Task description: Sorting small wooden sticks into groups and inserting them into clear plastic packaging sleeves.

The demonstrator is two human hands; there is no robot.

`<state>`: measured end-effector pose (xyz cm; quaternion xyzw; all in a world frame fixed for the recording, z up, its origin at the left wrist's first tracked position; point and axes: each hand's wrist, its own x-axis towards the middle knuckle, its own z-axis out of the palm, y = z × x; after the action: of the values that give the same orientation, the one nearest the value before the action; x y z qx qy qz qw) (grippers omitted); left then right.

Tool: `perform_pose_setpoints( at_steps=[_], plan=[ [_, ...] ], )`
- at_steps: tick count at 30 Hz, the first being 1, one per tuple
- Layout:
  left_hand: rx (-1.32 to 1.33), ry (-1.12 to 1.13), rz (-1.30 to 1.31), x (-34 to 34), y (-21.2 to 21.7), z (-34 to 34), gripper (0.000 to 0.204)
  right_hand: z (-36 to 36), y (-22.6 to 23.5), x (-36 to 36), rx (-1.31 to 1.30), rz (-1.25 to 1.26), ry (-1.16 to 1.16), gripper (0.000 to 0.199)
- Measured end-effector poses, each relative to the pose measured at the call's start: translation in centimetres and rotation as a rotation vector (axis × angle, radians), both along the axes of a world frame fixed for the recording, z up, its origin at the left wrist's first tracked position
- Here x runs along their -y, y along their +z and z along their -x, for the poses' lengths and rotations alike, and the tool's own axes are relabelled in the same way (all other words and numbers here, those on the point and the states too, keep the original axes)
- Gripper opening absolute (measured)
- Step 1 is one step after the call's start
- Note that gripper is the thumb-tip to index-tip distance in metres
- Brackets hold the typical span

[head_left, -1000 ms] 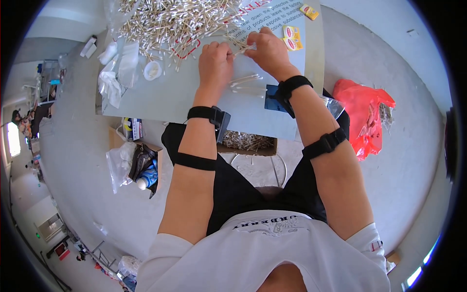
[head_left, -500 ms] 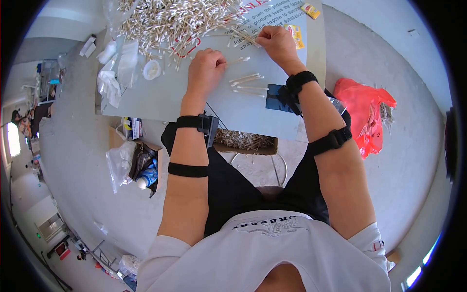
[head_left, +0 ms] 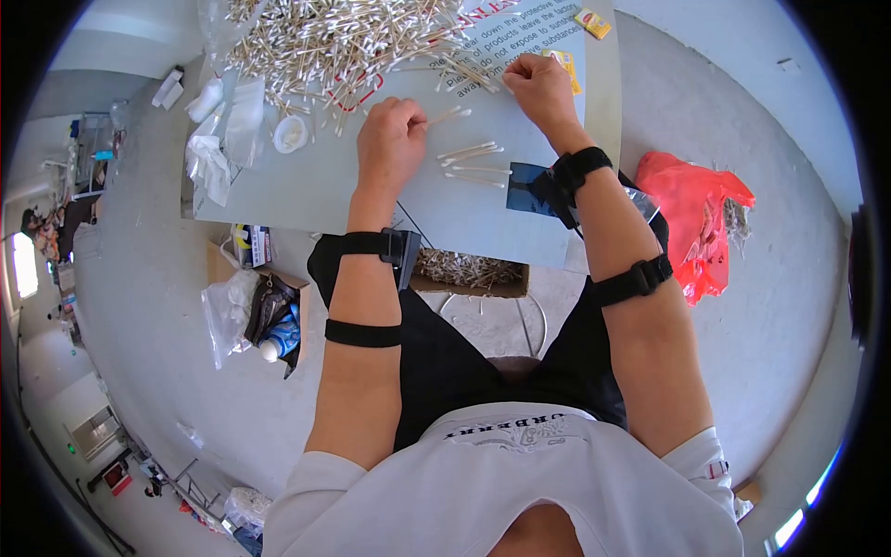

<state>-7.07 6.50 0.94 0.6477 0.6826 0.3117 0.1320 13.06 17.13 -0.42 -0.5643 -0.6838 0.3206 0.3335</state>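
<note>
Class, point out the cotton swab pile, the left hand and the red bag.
Cotton swab pile [head_left: 334, 45], head view: middle of the heap.
Left hand [head_left: 388, 139], head view: back of the hand.
Red bag [head_left: 682, 209], head view: its crumpled side.

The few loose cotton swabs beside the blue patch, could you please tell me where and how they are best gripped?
Probably mid-shaft, pinching the cotton swabs from above on the near side: they lie flat, roughly crosswise, with slim bare shafts between thicker cotton tips.
</note>
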Motion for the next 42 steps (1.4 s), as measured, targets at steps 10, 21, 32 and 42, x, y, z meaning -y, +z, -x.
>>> perform_pose_setpoints(
  at_steps=[10,21,32,42],
  plan=[
    [-0.047,0.030,0.008,0.4,0.0,-0.7,0.011,-0.1,0.2,0.0,-0.002,0.037,-0.007,0.011],
    [-0.051,-0.102,-0.089,-0.3,0.1,-2.1,0.010,1.3,1.0,1.5,0.330,-0.305,0.066,0.016],
    [-0.085,-0.099,-0.041,-0.3,0.4,-2.2,0.011,0.2,2.3,2.0,0.307,0.039,0.277,0.008],
    [0.179,0.133,0.011,-4.7,1.1,-1.7,0.012,0.1,1.9,3.0,0.210,-0.006,0.272,0.007]
  ],
)
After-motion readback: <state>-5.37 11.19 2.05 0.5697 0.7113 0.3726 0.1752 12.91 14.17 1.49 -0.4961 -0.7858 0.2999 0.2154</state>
